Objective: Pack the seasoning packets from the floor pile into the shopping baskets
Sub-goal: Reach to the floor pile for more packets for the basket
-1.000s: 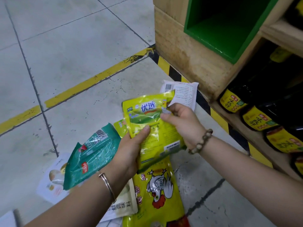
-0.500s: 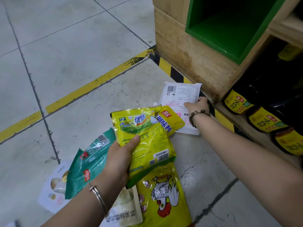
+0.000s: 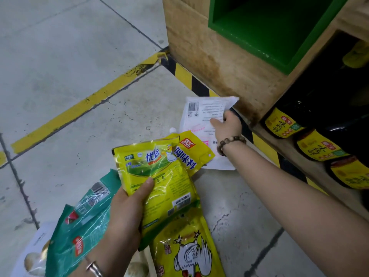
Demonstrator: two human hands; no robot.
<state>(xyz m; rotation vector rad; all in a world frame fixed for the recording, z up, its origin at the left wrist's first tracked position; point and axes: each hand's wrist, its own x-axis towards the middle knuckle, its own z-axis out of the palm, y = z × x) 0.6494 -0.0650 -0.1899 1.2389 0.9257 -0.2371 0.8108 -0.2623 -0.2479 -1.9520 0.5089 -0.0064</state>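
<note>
Several packets lie on the floor [image 3: 60, 56] beside the wooden shelf [image 3: 219, 56]; the white packet [image 3: 199, 120] is nearest its base, lying flat. I'd peel it up by its edge rather than drag it. My left hand [image 3: 123, 214] grips the green-yellow packet [image 3: 159, 176] and teal packet [image 3: 83, 220], so it can't help. My right hand [image 3: 227, 126] pinches the white packet's right edge, with the thumb on its face and the fingers [image 3: 228, 116] curled past the rim.

The grey tiled floor [image 3: 60, 56] has a yellow tape line [image 3: 79, 108] across it. On it lie a white flat barcode packet [image 3: 199, 112], a yellow shiny packet with a red label [image 3: 191, 154], a yellow chicken-picture packet [image 3: 187, 252] and a white bag [image 3: 34, 254].
</note>
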